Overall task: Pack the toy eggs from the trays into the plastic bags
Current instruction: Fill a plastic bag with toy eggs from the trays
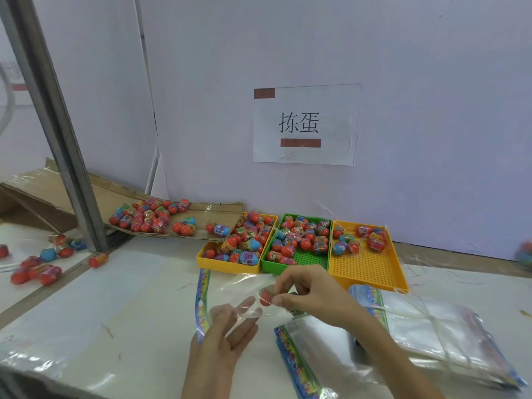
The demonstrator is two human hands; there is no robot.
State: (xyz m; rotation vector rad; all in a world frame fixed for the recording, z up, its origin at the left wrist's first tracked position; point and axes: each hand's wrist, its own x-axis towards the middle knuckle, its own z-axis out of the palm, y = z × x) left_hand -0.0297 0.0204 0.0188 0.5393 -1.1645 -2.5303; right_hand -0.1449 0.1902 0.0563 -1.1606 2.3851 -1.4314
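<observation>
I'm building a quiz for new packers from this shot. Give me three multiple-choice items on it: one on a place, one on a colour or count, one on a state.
1. Where is the green tray?
A. Between two yellow trays
B. On the cardboard
C. Under the bag stack

2. How many trays stand by the wall?
A. Two
B. Three
C. Five

3. What is the right hand doing?
A. Resting flat on the table
B. Pinching a red toy egg at the clear bag
C. Lifting a tray

Answers:
1 A, a yellow tray lies left and another right.
2 B, yellow, green, yellow.
3 B, its fingers curl on the egg while the left hand spreads the bag.
</observation>
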